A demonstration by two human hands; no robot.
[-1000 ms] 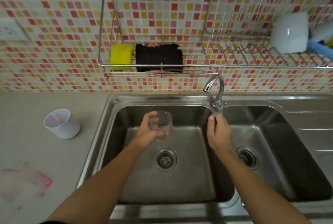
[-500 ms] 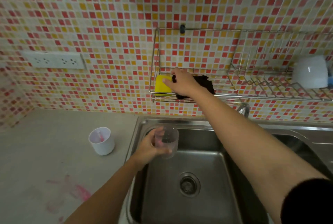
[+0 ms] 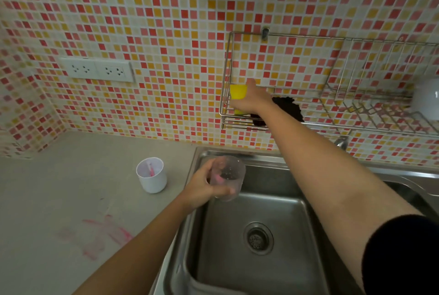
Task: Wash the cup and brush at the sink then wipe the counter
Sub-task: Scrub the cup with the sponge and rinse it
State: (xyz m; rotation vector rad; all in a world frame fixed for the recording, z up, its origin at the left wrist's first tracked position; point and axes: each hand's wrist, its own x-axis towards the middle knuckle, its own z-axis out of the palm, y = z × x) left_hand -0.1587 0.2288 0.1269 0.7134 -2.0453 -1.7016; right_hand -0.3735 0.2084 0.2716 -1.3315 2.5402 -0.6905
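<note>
My left hand (image 3: 204, 187) holds a clear plastic cup (image 3: 228, 177) over the left rim of the sink (image 3: 273, 204); something pink shows inside it. My right hand (image 3: 251, 101) reaches up into the wire wall rack (image 3: 332, 123) and grips a yellow sponge (image 3: 238, 92). A black cloth (image 3: 288, 107) lies in the rack just right of that hand. On the grey counter (image 3: 59, 187) stands a white cup (image 3: 152, 176) with a pink brush inside. A pink smear (image 3: 107, 233) marks the counter near its front.
A double socket (image 3: 97, 70) sits on the tiled wall at left. A white mug (image 3: 427, 100) rests in the rack at far right. The tap (image 3: 342, 143) is mostly hidden behind my right arm. The sink drain (image 3: 257, 239) lies below.
My right hand left the tap, rose to the rack and has closed on the yellow sponge. The view has swung up and left. The left hand keeps the clear cup.
</note>
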